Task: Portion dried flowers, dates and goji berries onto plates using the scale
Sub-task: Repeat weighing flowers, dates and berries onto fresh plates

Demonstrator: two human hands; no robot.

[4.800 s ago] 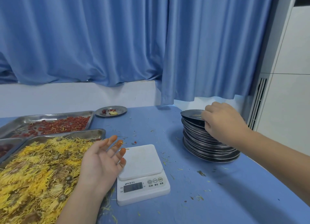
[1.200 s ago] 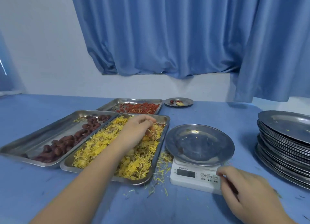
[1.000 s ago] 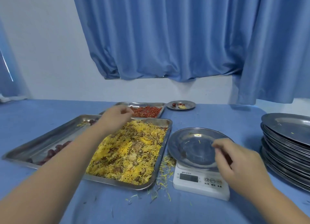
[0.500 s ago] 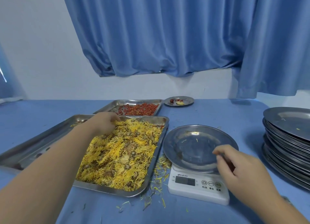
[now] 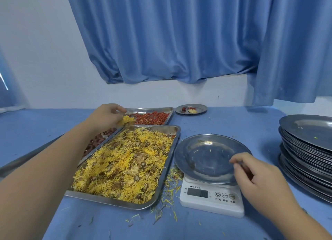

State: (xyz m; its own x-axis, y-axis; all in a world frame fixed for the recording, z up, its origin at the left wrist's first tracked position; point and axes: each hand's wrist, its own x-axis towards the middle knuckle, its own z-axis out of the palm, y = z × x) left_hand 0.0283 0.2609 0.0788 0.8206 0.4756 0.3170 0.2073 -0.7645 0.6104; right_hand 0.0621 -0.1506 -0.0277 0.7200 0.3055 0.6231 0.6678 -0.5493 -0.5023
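A metal tray heaped with yellow dried flowers lies in front of me. My left hand hovers over its far left corner and pinches a dried flower. An empty metal plate sits on the white scale. My right hand is at the plate's near right rim, fingers curled; whether it grips the rim I cannot tell. A tray of red goji berries lies behind, and a tray of dates is partly hidden by my left arm.
A stack of metal plates stands at the right edge of the blue table. A small plate with a sample portion sits at the back. Loose petals litter the cloth between the flower tray and the scale.
My left hand has risen from the flower tray's far corner with a flower pinched in its fingers. My right hand stays by the plate's rim on the scale.
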